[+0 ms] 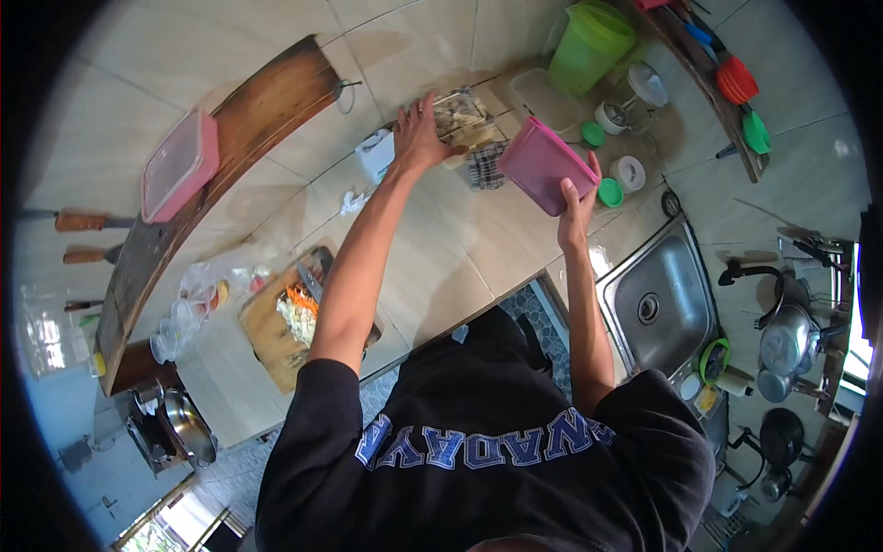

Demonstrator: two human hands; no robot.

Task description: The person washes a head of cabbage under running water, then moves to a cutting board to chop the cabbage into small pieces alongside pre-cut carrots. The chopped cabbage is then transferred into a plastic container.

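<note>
My right hand grips a pink plastic container by its near right edge, raised over the tiled countertop. At the back of the counter, my left hand reaches out with its fingers spread and its thumb apart. It is beside a white box and a tray-like container with a mottled surface. Whether the fingertips touch either one is hard to tell. A checked cloth lies between my two hands.
Left of me, a wooden cutting board bears shredded carrot, chopped pale vegetable and a knife. A wooden shelf with a pink lidded box overhangs there. To the right are a steel sink, a green pitcher and small lidded jars.
</note>
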